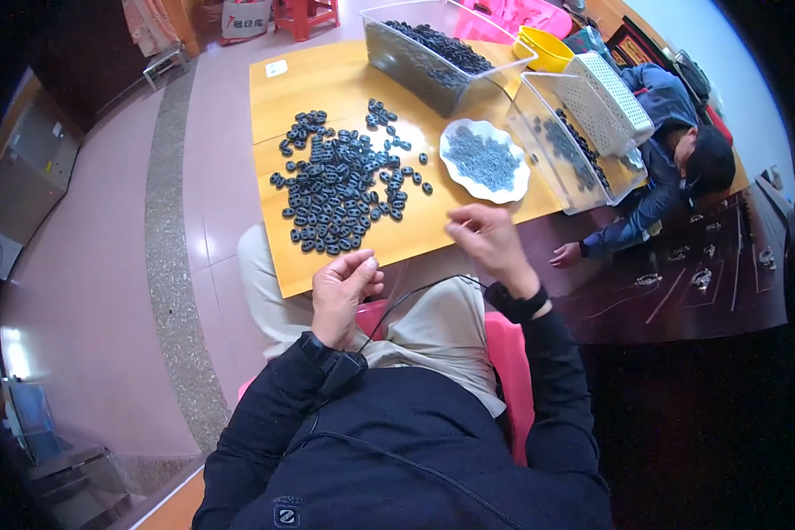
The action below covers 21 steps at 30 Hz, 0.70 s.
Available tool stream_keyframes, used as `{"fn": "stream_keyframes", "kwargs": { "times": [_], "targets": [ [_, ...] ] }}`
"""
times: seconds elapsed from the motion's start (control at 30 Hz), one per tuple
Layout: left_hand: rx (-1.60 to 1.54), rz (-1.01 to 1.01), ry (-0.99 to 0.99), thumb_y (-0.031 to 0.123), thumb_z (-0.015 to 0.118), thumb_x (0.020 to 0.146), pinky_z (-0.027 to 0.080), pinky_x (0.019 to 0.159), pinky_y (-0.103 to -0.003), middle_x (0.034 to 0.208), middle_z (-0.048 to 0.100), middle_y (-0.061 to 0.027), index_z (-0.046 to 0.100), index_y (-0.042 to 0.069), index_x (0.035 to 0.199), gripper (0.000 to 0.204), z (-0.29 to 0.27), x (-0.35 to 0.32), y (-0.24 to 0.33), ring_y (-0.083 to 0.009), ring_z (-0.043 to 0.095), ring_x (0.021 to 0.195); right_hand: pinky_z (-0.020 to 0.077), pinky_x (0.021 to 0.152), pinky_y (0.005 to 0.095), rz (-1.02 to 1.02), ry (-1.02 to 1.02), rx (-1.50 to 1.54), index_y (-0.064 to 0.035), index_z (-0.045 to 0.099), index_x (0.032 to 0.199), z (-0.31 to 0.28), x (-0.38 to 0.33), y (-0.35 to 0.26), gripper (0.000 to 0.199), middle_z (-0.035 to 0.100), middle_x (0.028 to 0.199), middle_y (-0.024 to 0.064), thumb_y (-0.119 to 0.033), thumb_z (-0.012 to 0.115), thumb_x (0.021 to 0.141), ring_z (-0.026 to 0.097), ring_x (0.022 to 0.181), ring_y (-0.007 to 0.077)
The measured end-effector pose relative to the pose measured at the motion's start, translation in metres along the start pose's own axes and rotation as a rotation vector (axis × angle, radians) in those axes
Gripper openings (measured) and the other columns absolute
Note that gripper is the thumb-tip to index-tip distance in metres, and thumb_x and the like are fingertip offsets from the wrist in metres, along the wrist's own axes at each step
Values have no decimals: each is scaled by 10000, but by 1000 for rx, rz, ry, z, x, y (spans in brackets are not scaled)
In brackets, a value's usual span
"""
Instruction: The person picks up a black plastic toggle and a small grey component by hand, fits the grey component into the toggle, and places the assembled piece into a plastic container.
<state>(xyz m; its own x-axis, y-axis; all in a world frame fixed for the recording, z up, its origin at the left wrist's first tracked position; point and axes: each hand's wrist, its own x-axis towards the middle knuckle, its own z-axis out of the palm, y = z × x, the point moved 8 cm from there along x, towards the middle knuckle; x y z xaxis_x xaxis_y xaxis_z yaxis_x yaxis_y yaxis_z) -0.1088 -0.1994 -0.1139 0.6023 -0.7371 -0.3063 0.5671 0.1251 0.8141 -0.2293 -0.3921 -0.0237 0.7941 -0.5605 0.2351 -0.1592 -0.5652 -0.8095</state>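
The heap of small dark oval rubber rings (340,190) lies spread on the pale wooden surface (327,84), its nearest pieces close to the front edge. The left hand (343,296) hovers over that edge, fingers pinched together; whether they hold a ring I cannot tell. The right hand (486,237) hangs beside the white scalloped dish of tiny dark pieces (485,162), fingers loosely curled, holding nothing visible. A careless sweep could push edge rings onto the lap or tip the dish.
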Motion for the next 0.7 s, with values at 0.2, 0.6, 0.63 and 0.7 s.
{"fn": "stream_keyframes", "kwargs": {
  "times": [0.2,0.6,0.63,0.7],
  "targets": [
    [18,18,42,101,636,881,537,654,-232,882,640,-39,607,-12,1081,232,-2,0,2,-105,622,747,484,591,330,-178,7,-289,-25,676,897,56,15,-9,164,636,756,121,-119,682,763,621,659,251],
    [10,9,32,76,614,890,548,656,-234,883,649,-52,616,-20,1074,208,-2,0,3,-108,632,741,491,628,378,-246,-31,-473,-95,668,890,78,23,-20,113,596,824,75,-163,625,811,618,725,289],
    [17,10,26,76,613,890,549,657,-235,881,647,-52,616,-22,1074,208,-2,0,3,-108,632,745,491,628,378,-251,-35,-472,-95,668,890,78,22,-21,113,596,824,75,-163,625,811,618,725,289],
    [14,17,28,86,615,891,543,651,-227,872,652,-48,620,-17,1072,208,-3,1,2,-99,631,734,487,643,357,-255,-49,-442,-77,680,874,78,22,-24,103,614,814,84,-135,646,796,622,730,277]
  ]
}}
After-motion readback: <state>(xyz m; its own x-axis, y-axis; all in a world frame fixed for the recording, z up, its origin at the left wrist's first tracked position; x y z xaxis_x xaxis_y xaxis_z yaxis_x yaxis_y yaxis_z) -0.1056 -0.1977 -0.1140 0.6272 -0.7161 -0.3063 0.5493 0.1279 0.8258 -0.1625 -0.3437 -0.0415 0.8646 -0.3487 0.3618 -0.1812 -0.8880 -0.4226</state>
